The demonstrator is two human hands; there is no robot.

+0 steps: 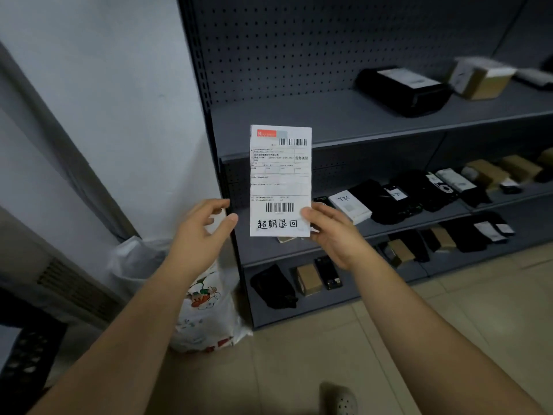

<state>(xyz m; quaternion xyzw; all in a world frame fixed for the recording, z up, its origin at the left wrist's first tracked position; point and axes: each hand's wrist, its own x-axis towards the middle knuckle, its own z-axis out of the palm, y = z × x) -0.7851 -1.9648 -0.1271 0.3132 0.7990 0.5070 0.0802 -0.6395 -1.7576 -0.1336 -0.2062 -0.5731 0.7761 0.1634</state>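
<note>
Grey pegboard shelving (329, 121) behind. Shipping label (280, 181): upright, long axis vertical, print facing viewer. Right hand (332, 235) pinches lower corner; left hand (203, 232) loosely spread, apart.

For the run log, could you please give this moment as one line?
right hand: pinches shipping label, upright | left hand: beside label, not touching | behind: shelf unit

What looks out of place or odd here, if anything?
The label is loose in the right hand, not stuck on any parcel, and bears large handwriting below its lower barcode. A white bag slumps on the floor beside the shelf.
</note>
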